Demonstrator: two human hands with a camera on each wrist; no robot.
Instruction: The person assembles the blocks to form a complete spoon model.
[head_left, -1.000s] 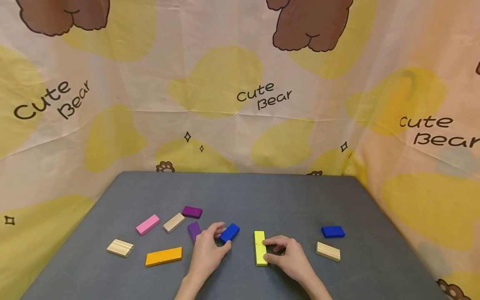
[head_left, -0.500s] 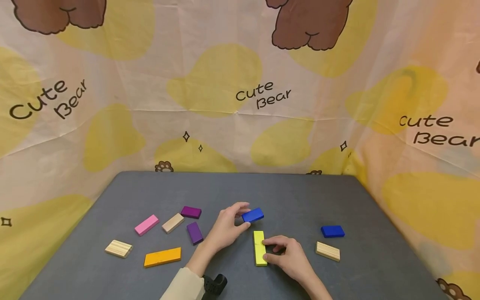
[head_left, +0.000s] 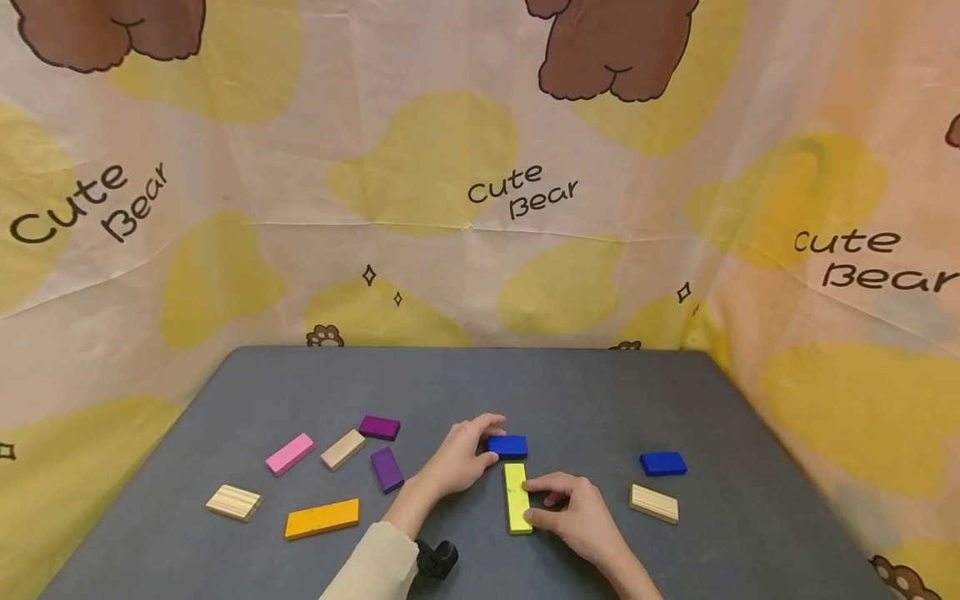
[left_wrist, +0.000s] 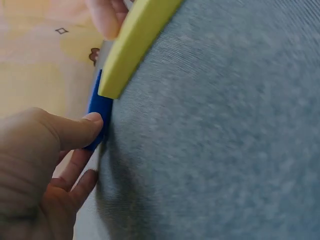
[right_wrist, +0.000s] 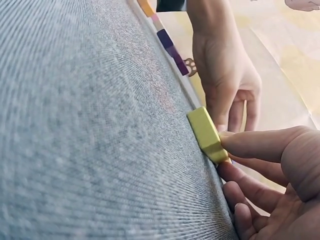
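My left hand (head_left: 459, 458) pinches a blue block (head_left: 510, 447) between thumb and fingers, just beyond the far end of a long yellow block (head_left: 517, 500). In the left wrist view, the thumb lies on the blue block (left_wrist: 101, 107), which the yellow block (left_wrist: 135, 47) partly covers. My right hand (head_left: 573, 510) holds the yellow block along its right side, with thumb and index fingertip apart on that edge. Seen from the right wrist, the thumb presses the side of the yellow block (right_wrist: 205, 132), and the other fingers are bent below it.
On the grey table (head_left: 585, 392), pink (head_left: 290, 454), plain wood (head_left: 343, 450), purple (head_left: 387, 470), dark purple (head_left: 379, 427), striped wood (head_left: 234, 502) and orange (head_left: 322, 519) blocks lie left. Another blue block (head_left: 663, 463) and striped wood block (head_left: 654, 503) lie right. Printed cloth (head_left: 420, 167) hangs behind.
My left hand has carried the blue block right and away from me, then brought it level at the far end of the yellow block. My right hand has stayed at the yellow block.
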